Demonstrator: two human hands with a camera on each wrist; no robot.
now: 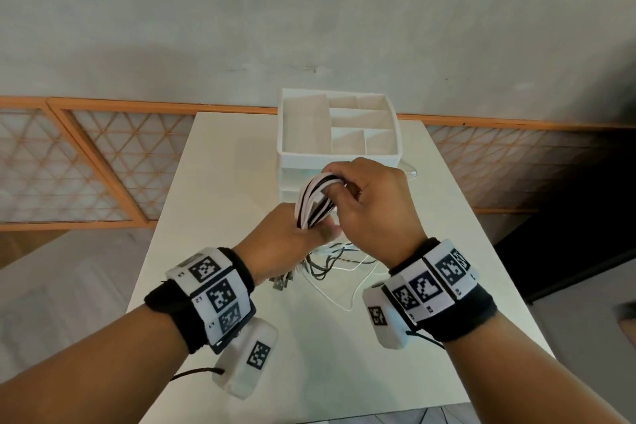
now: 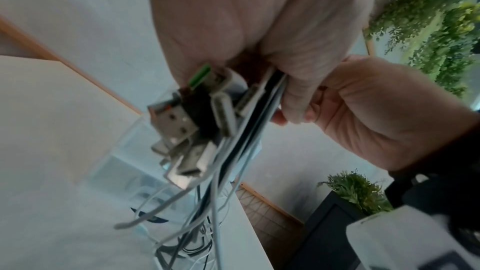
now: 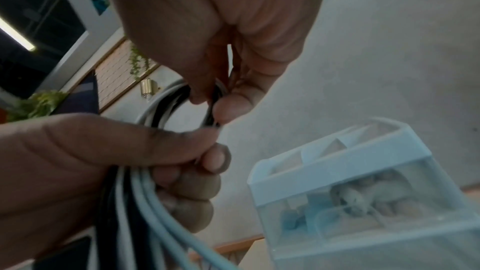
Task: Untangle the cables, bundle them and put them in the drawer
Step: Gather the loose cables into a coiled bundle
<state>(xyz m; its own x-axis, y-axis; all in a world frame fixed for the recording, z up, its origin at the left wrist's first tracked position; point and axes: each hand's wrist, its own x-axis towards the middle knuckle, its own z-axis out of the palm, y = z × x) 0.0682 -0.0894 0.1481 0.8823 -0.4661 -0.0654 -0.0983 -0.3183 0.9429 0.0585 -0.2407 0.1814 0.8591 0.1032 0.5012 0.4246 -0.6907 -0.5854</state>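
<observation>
A bundle of white and black cables (image 1: 315,201) is held up over the white table (image 1: 192,251), just in front of the white drawer organiser (image 1: 339,129). My left hand (image 1: 292,234) grips the bundle's lower part, with several USB plugs (image 2: 182,126) sticking out below the fist. My right hand (image 1: 364,196) pinches the top loop of the cables (image 3: 207,106) between thumb and fingers. Loose cable ends (image 1: 330,265) trail down onto the table below both hands. The organiser (image 3: 363,192) has clear drawers, and one holds some white items.
The organiser's open top tray has several compartments (image 1: 347,120). An orange-framed lattice panel (image 1: 86,162) runs behind the table by a grey wall. A dark planter with green plants (image 2: 355,196) stands to the right of the table.
</observation>
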